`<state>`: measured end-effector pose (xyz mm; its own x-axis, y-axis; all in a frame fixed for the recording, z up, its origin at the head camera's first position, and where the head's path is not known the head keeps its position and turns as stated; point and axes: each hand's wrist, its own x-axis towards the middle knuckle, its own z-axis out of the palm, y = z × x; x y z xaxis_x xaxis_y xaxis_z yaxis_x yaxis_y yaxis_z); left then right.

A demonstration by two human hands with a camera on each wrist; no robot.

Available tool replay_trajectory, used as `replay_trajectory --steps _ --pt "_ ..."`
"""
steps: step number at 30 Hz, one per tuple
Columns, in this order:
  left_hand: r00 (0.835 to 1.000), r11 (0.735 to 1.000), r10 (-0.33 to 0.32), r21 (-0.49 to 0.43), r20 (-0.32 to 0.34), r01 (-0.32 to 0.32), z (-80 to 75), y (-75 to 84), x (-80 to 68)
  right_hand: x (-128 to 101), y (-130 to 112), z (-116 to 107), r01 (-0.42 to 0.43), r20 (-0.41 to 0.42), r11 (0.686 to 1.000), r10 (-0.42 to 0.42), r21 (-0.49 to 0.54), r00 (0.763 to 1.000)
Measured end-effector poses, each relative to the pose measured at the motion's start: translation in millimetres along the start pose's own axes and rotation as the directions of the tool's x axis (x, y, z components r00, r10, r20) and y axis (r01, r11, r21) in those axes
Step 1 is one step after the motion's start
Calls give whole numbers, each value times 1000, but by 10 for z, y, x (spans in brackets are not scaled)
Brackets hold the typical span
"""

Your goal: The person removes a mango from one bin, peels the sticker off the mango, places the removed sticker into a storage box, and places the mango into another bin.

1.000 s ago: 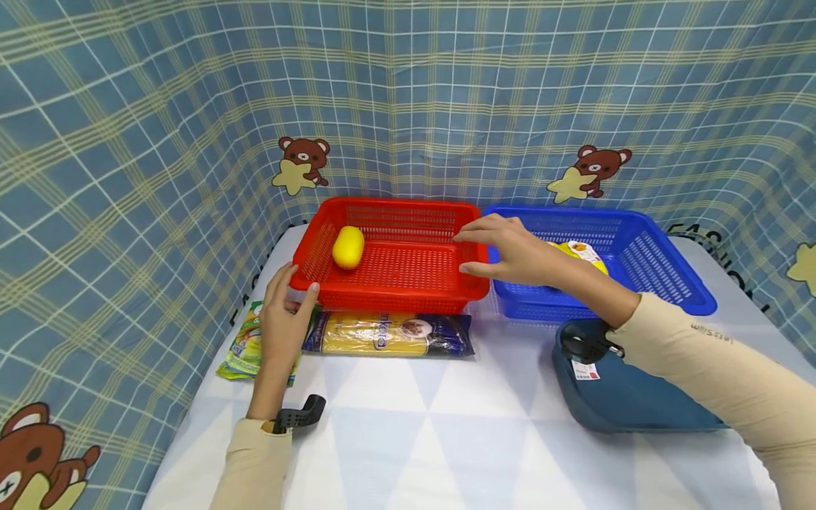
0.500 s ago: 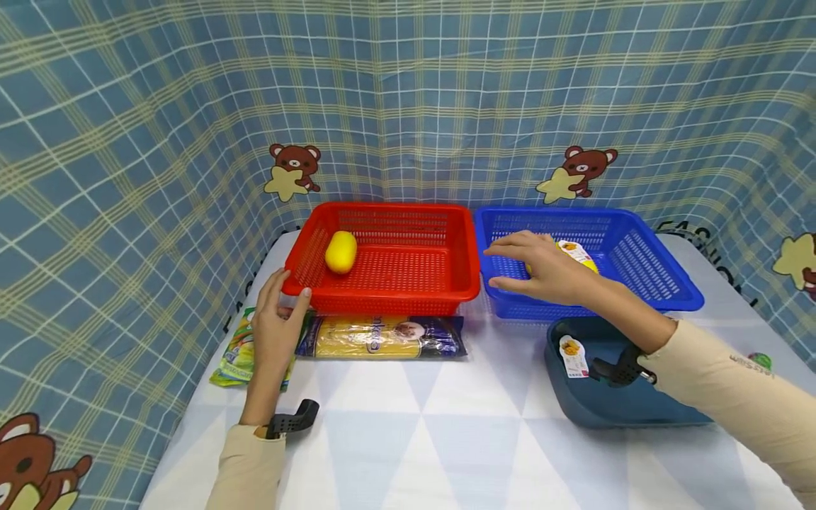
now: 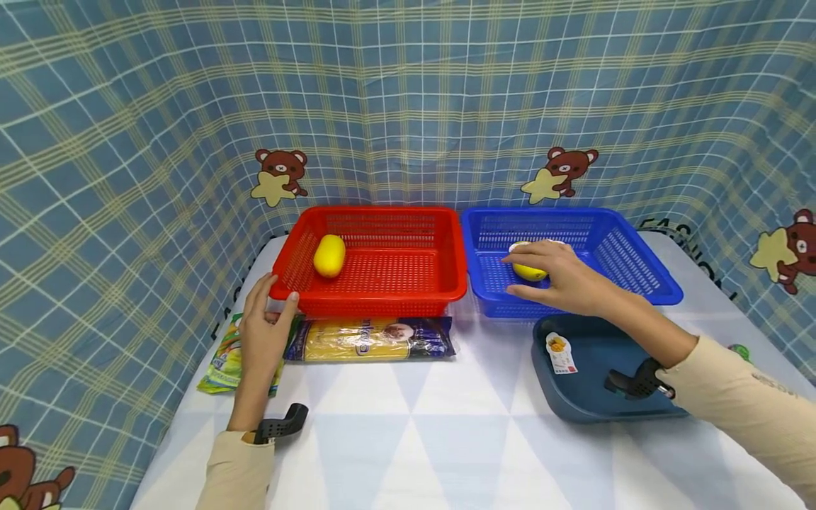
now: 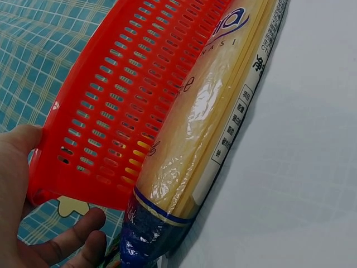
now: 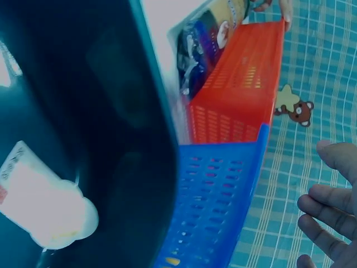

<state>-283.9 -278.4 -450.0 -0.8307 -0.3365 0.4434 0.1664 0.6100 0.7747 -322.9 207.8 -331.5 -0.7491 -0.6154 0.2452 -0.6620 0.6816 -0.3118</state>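
Two baskets sit side by side at the back of the counter (image 3: 408, 425); the red basket (image 3: 382, 297) is steadied at its near left corner by the left hand (image 3: 261, 336), thumb on the rim, fingers loosely spread; in the blue basket (image 3: 637, 273), a yellow fruit (image 3: 526, 270) lies directly beneath the right hand (image 3: 564, 280), long axis crosswise, fingers spread over it, whether touching I cannot tell.

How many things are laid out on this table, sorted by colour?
Red: 1, the red basket.
Blue: 2, the blue basket and the dark blue tray.
Yellow: 3, two yellow fruits and the spaghetti packet.
Green: 1, the green packet.
Total: 7.
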Motion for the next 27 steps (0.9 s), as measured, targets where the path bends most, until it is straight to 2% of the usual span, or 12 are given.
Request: replay_trajectory --steps 16,27 --pt "1000 999 -14 30 -5 14 25 32 -19 -337 233 -53 -55 -22 997 54 -48 998" --pt "1000 999 -17 40 -11 17 12 51 -32 -531 374 -84 -80 -57 996 78 -36 995"
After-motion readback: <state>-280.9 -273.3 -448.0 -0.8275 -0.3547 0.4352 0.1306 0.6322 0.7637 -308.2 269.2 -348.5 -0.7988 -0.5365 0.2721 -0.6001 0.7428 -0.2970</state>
